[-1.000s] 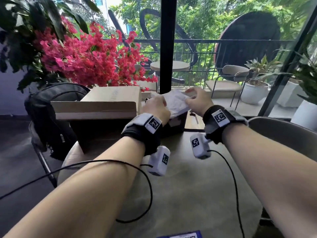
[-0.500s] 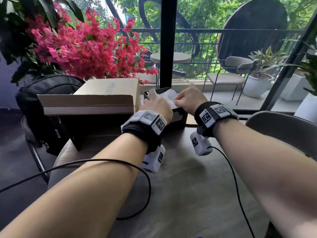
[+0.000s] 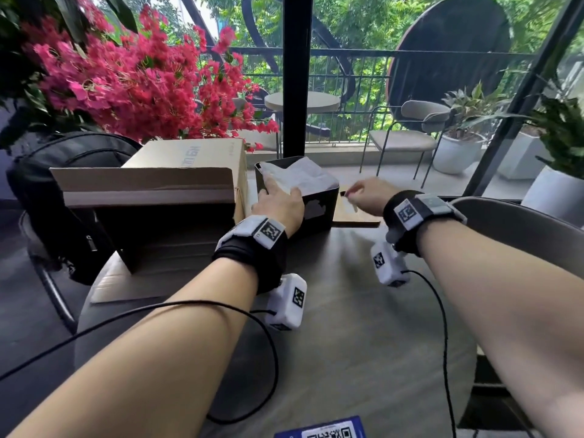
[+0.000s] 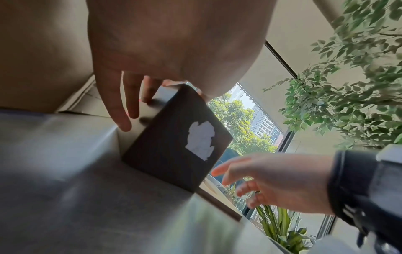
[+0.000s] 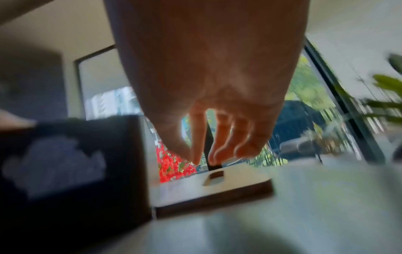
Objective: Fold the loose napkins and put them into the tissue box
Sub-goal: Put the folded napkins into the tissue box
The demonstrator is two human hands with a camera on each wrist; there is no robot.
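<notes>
Left hand (image 3: 278, 203) rests on near-left top corner of tissue box (image 3: 319, 210), fingers straight and spread over edge, pressing folded napkin (image 3: 297, 177) down into open top; likely steadies box and keeps paper from springing up. Napkin lies inside box, top layer level with rim. Right hand (image 3: 368, 196) hovers just right of box over flat wooden lid (image 3: 357, 216), fingers loosely extended, holding nothing; probably reaching for lid. Box stands on table (image 3: 347, 343), beside cardboard carton (image 3: 177, 172).

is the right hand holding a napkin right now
No, the right hand is empty, reaching over the wooden lid beside the tissue box.
</notes>
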